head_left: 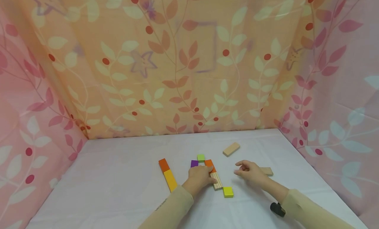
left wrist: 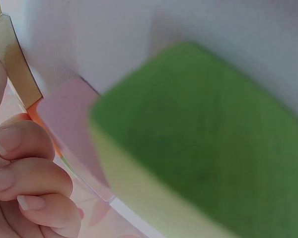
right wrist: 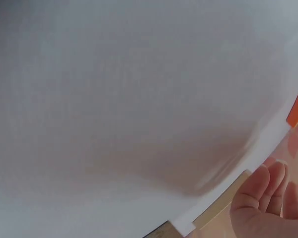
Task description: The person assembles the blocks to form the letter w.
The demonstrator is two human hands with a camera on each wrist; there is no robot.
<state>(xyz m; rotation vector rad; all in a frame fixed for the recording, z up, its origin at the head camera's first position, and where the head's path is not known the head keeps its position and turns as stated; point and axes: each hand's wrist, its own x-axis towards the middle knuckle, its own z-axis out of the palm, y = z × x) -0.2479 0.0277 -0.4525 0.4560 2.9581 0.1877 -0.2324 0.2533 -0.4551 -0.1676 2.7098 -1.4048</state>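
My left hand (head_left: 199, 177) reaches over a group of flat blocks at the middle of the table. Its fingertips touch an orange block (head_left: 209, 163) and a striped plain wooden block (head_left: 217, 183), laid end to end. A purple block (head_left: 194, 163) and a light green block (head_left: 201, 158) show beyond the knuckles. In the left wrist view the fingers are curled, with a pink block (left wrist: 72, 129) beside them and a dark green block (left wrist: 203, 129) large in front. My right hand (head_left: 250, 172) hovers to the right, fingers loosely bent, holding nothing.
A yellow block (head_left: 228, 191) lies nearer me. Plain wooden blocks lie behind (head_left: 231, 149) and partly behind the right hand, that wooden block (head_left: 267, 171) showing one end. At left, an orange-red block (head_left: 164, 165) meets a golden yellow block (head_left: 170, 180). Patterned curtains surround the white table (head_left: 118, 176).
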